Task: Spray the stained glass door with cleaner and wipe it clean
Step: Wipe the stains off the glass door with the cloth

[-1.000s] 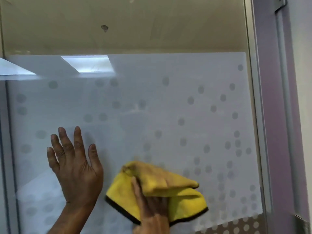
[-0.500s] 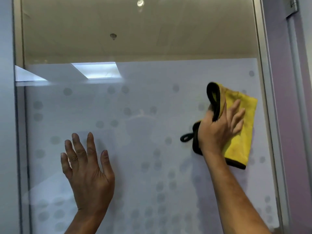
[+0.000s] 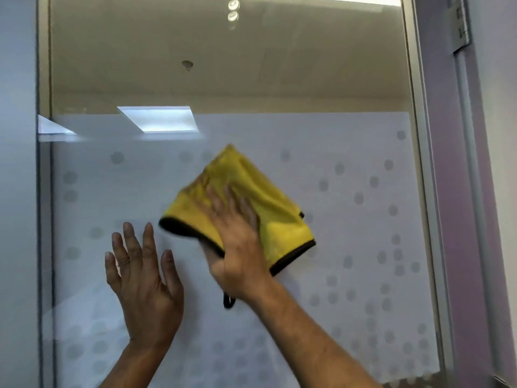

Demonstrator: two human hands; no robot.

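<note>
The glass door (image 3: 349, 219) fills the view, frosted white with grey dots below and clear above. My right hand (image 3: 237, 247) presses a folded yellow cloth with a black hem (image 3: 268, 208) flat against the frosted part near the middle; the hand and cloth are blurred. A black loop of the cloth hangs below my wrist. My left hand (image 3: 142, 287) rests flat on the glass to the lower left, fingers spread and pointing up, holding nothing. No spray bottle is in view.
A metal door frame (image 3: 419, 191) runs down the right side, with a purple wall (image 3: 453, 219) and a hinge (image 3: 460, 26) beyond it. Another frame edge (image 3: 44, 191) stands at the left. Ceiling lights reflect in the glass.
My right hand swept the cloth from the bottom middle up to the right edge, then back left to the middle. My left hand stayed flat on the glass.
</note>
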